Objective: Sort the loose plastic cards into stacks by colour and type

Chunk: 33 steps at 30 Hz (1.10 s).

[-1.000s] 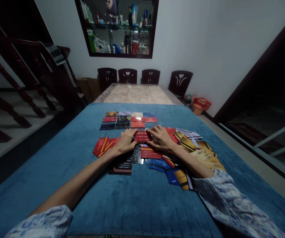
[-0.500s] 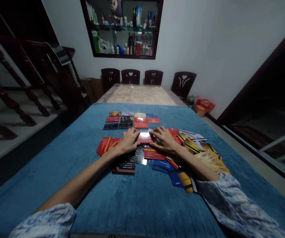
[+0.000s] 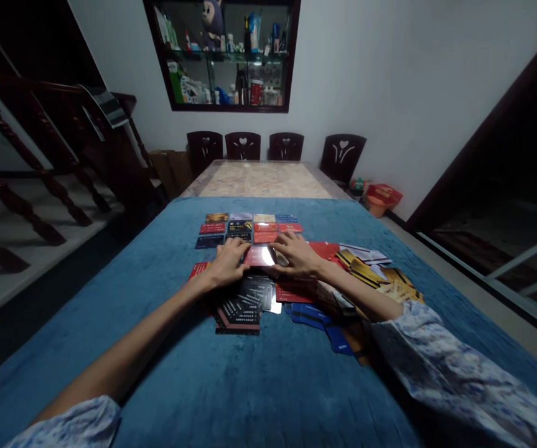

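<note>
A shiny red card (image 3: 255, 256) lies flat between my two hands, glare on its right part. My left hand (image 3: 228, 261) grips its left edge with thumb and fingertips. At the opposite edge, my right hand (image 3: 296, 255) pinches it in the same way. Just beyond the hands, several cards form neat rows, among them a black and gold card (image 3: 239, 226) and an orange-red card (image 3: 266, 237). Below my left hand spreads a fan of black cards (image 3: 239, 311). Blue cards (image 3: 312, 315) and a red card (image 3: 294, 293) lie under my right wrist and forearm.
Gold cards (image 3: 401, 290) and white cards (image 3: 364, 254) are strewn to the right of my right hand. A blue cloth (image 3: 179, 386) covers the near table; the bare marbled top (image 3: 263, 178) shows farther off. Dark wooden chairs (image 3: 242, 147) stand at the far end.
Both hands have shifted left and slightly away from me, carrying the red card closer to the rows. My right forearm now covers more of the blue and gold cards.
</note>
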Each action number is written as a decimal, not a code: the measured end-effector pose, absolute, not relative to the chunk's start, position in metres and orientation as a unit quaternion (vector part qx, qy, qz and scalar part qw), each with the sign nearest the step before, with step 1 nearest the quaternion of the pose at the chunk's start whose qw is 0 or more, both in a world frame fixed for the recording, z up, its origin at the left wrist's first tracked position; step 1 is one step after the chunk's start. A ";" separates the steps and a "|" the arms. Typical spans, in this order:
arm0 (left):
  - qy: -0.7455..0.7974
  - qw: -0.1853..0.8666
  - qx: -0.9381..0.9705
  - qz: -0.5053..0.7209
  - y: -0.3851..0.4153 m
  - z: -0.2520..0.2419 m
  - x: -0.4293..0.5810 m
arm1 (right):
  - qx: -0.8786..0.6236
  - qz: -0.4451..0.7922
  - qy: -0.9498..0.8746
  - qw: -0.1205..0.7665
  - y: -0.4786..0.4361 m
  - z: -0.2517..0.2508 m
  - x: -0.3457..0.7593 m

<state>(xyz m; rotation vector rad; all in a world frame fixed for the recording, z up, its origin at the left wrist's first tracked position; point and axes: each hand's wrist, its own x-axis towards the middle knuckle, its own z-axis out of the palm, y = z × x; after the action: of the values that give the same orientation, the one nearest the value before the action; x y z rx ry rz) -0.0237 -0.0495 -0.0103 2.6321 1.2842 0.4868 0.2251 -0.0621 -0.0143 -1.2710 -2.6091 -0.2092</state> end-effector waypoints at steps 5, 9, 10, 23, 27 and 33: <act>0.444 0.078 0.879 0.153 -0.042 -0.002 -0.042 | -0.427 -0.061 -0.898 0.087 -0.049 -0.003 0.201; 0.465 0.070 0.869 0.152 -0.032 0.002 -0.057 | -0.426 -0.060 -0.899 0.081 -0.037 0.003 0.182; 0.472 0.068 0.866 0.151 -0.028 0.002 -0.061 | -0.425 -0.061 -0.900 0.080 -0.034 0.005 0.177; 0.538 0.050 0.832 0.125 0.017 0.012 -0.101 | -0.473 -0.051 -0.878 0.055 0.016 0.019 0.121; 0.558 0.039 0.821 0.116 0.031 0.011 -0.111 | -0.470 -0.040 -0.880 0.063 0.030 0.020 0.107; 0.564 0.030 0.819 0.101 0.051 0.009 -0.122 | -0.465 -0.029 -0.882 0.067 0.056 0.016 0.091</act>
<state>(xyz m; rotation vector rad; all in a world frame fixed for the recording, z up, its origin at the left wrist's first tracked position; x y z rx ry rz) -0.1223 0.0511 0.0088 2.5260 1.7386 0.3122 0.0907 0.0556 0.0160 -1.4008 -2.6599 -0.0885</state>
